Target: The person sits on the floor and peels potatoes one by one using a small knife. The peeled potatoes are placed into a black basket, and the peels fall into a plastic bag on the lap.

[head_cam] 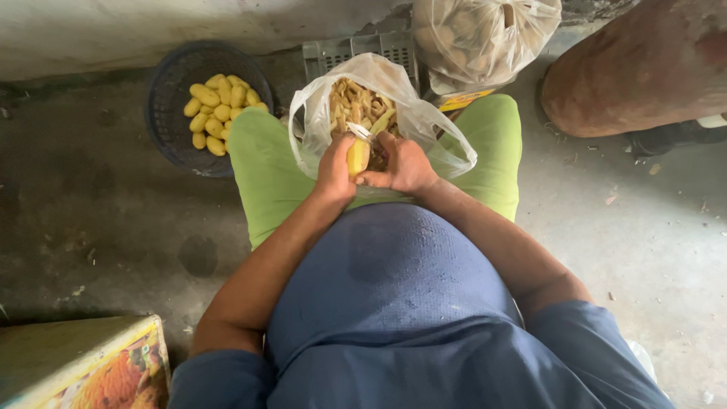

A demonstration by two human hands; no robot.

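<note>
Basket point(170, 113) left of bag point(318, 136), probably holding peels point(356, 102).

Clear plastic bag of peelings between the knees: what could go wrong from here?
1. The clear plastic bag of peelings stands loose and nearly full on the lap; it could sag and spill.
2. The left hand and right hand crowd the half-peeled yellow potato with a small metal peeler; a slip could nick a finger.
3. The dark round basket of peeled potatoes sits off to the left on dirty floor; a toss might miss.
</note>
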